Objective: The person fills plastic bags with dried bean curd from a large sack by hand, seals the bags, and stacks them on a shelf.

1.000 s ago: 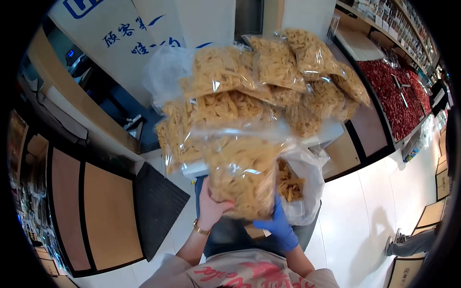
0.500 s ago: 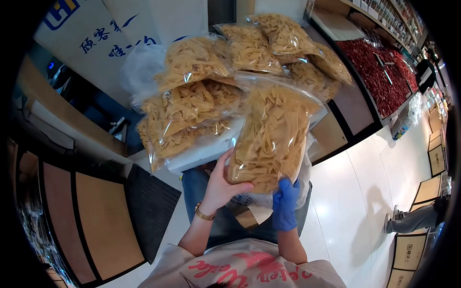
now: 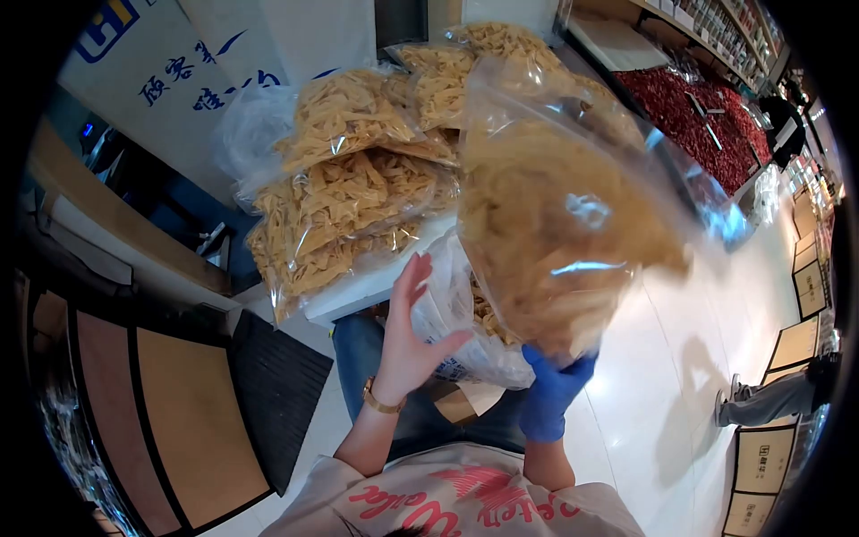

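My right hand (image 3: 557,394), in a blue glove, grips the bottom end of a clear plastic bag of dried yellow strips (image 3: 555,224). This bag is tilted to the right and blurred by motion. My left hand (image 3: 410,336) is bare, with thumb and fingers spread and nothing in them. Near it, a white translucent plastic bag (image 3: 438,291) with more yellow strips inside stands partly hidden under the held bag. Farther forward, several filled bags of the same strips (image 3: 344,192) lie piled on a white surface (image 3: 353,300).
A bin of dried red peppers (image 3: 689,116) stands at the far right. Wood-panelled counters (image 3: 192,403) and a black ribbed mat (image 3: 282,394) are at the left. On the right, a person's legs (image 3: 774,403) show beyond the white tiled floor (image 3: 644,394).
My left hand has let go of the bag of dried yellow strips. My right hand has swung it right and tilted it, uncovering the white plastic bag below.
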### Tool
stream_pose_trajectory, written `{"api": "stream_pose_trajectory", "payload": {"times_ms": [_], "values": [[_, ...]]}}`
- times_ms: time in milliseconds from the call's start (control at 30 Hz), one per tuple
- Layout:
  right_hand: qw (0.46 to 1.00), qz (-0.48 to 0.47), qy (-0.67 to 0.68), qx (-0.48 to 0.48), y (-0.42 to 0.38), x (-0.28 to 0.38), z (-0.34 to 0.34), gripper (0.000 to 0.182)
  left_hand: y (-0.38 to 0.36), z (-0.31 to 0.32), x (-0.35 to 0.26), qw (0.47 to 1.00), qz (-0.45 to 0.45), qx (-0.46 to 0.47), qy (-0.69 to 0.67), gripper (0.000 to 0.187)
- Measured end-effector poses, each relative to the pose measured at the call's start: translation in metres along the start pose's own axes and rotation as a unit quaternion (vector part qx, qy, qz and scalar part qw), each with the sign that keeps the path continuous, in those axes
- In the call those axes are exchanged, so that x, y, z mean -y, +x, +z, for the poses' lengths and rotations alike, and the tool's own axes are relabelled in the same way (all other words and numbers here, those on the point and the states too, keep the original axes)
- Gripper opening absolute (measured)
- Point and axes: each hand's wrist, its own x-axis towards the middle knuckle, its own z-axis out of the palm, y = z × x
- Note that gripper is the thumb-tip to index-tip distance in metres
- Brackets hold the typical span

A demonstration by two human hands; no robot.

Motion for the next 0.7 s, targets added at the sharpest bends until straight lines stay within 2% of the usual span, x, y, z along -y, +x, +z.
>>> {"api": "stream_pose_trajectory", "payload": {"times_ms": [33,67,100,133,167,200,267,300,333,367,400,433,467,533,567,600,667,700], "values": [[0.987,-0.109,-0.116,0.017,0.002,0.001,-0.002,0.061,-0.002,0.002,-0.003,0.998,0.048,-0.009,-0.039,0.111],[0.949,-0.215,-0.229,0.034,0.002,0.003,-0.003,0.067,-0.009,0.001,-0.004,0.998,0.048,-0.009,-0.040,0.111],[0.921,-0.325,-0.213,0.031,0.001,0.002,0.002,0.075,-0.019,0.000,-0.004,0.994,0.093,0.044,0.044,0.112],[0.920,-0.326,-0.214,0.032,-0.004,0.012,0.009,0.075,-0.026,0.000,-0.004,0.978,0.138,0.096,0.127,0.113],[0.897,-0.352,-0.256,0.076,-0.007,0.020,0.015,0.073,-0.026,0.023,-0.003,0.964,0.121,0.074,-0.225,0.112],[0.869,-0.377,-0.296,0.119,-0.010,0.026,0.019,0.072,-0.029,0.023,0.001,0.964,0.123,0.072,-0.225,0.112],[0.871,-0.367,-0.286,0.158,-0.014,0.037,0.022,0.065,-0.031,0.019,0.009,0.920,-0.092,-0.046,-0.378,0.109],[0.872,-0.337,-0.254,0.248,-0.014,0.040,0.018,0.065,-0.023,0.015,0.016,0.952,-0.014,-0.043,-0.302,0.100],[0.864,-0.302,-0.222,0.335,-0.014,0.042,0.012,0.064,-0.017,0.011,0.016,0.952,-0.013,-0.045,-0.301,0.100],[0.862,-0.298,-0.181,0.368,-0.012,0.037,0.002,0.058,-0.013,0.006,0.016,0.934,-0.031,-0.036,-0.355,0.096],[0.861,-0.299,-0.179,0.370,-0.011,0.029,-0.009,0.058,-0.011,0.000,0.016,0.912,-0.048,-0.026,-0.407,0.092],[0.914,-0.226,-0.122,0.314,-0.009,0.027,-0.014,0.060,-0.010,-0.005,0.019,0.920,-0.058,-0.027,-0.386,0.088],[0.953,-0.150,-0.062,0.254,-0.008,0.024,-0.016,0.063,-0.010,-0.009,0.020,0.921,-0.055,-0.028,-0.384,0.088],[0.994,-0.071,0.035,0.074,0.001,0.024,0.003,0.070,-0.005,-0.017,0.018,0.904,-0.090,0.014,-0.417,0.083],[0.988,0.006,0.103,0.117,0.010,0.024,0.013,0.073,0.001,-0.021,0.018,0.910,-0.085,0.048,-0.403,0.078],[0.962,0.117,0.201,0.146,0.020,0.002,0.006,0.066,0.008,-0.019,0.017,0.911,-0.078,0.048,-0.403,0.078],[0.956,0.196,0.073,0.204,0.041,-0.014,0.015,0.053,0.028,-0.014,0.000,0.969,-0.058,-0.020,-0.241,0.077],[0.957,0.193,0.073,0.206,0.050,-0.013,0.023,0.053,0.041,-0.022,-0.001,0.973,-0.051,0.028,-0.222,0.071]]}}
